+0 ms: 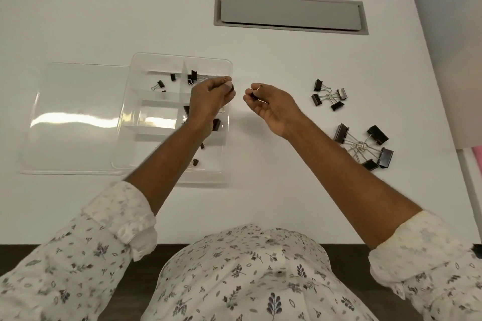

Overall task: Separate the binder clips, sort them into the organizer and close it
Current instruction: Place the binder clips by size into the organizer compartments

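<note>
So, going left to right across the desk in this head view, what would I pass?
First the clear lid → organizer → right hand pinching a small clip → smaller clip bunch → bigger clip bunch. The left hand hangs over the organizer's right side, so it's left out.

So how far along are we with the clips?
Done: several clips already lie in compartments of the organizer. In hand: the left hand pinches one small clip and the right hand pinches another, held apart. Left: the medium cluster and large cluster on the table are linked together, and the lid lies flat beside the organizer.
</note>
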Motion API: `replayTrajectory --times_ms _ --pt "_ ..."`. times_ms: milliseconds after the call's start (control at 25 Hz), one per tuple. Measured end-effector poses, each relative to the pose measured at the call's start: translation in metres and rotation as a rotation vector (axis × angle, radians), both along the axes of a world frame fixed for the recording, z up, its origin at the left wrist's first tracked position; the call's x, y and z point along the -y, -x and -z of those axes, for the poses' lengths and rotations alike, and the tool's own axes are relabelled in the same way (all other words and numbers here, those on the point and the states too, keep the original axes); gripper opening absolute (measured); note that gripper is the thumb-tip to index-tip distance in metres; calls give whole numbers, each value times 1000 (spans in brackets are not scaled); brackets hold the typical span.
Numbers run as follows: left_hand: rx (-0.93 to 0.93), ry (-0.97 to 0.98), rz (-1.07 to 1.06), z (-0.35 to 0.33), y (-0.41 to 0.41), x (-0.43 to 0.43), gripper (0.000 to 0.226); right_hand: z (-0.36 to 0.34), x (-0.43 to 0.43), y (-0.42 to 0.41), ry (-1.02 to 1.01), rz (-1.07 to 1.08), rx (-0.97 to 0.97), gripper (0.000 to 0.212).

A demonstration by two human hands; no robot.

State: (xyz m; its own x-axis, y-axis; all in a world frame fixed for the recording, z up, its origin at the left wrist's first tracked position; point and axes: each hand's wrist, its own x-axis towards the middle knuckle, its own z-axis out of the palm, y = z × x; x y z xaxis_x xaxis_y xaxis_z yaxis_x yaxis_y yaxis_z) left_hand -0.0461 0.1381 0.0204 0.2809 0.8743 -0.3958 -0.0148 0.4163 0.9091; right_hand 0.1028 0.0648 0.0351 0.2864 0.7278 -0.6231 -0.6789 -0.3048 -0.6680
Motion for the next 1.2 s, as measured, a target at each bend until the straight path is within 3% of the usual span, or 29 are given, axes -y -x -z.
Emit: replayTrajectory --times_ms 320,360,480,520,640,800,920,1200 --pt "-109 -58 -168 -7 94 -60 8 -28 -69 96 -34 -249 55 17" --pt "-130 -55 -175 -7 100 -69 6 -31 -76 105 -37 -292 77 29" --pt "-236 -38 -187 -11 111 -87 16 -39 -93 120 -78 -465 78 93" --pt "-269 -42 -187 -15 113 -89 19 -41 -96 124 -103 -498 66 99" --pt "-301 -96 -190 -18 118 -90 35 -42 -96 126 -153 -467 80 96" --pt "-357 -210 -117 -14 118 -83 33 -34 -78 112 -159 -391 225 89" --pt "-386 -338 9 -5 101 -72 43 -23 -54 96 -128 -334 350 83" --pt "-316 -545 229 -3 30 -30 38 8 21 27 26 -211 716 59"
